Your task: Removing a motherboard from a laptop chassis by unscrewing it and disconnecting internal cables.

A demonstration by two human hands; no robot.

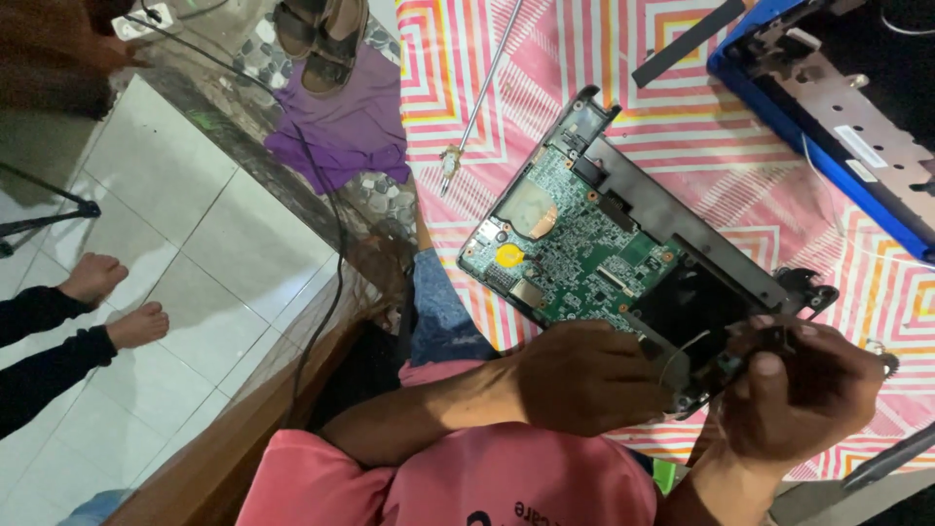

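An opened laptop base (682,209) lies on a pink striped cloth (545,58), its green circuit board (570,239) bare, with a round yellow coin cell (507,255) near its left end. My left hand (584,375) rests curled on the near corner of the base. My right hand (799,394) pinches a small dark part (769,341) at that same corner, with thin wires (682,353) running between the two hands. What lies under the hands is hidden.
A blue laptop shell (828,127) lies at the top right. A thin metal rod (477,107) and a black strip (687,41) rest on the cloth. To the left are tiled floor, a purple cloth (351,127), sandals (321,34), a cable and another person's bare feet (117,302).
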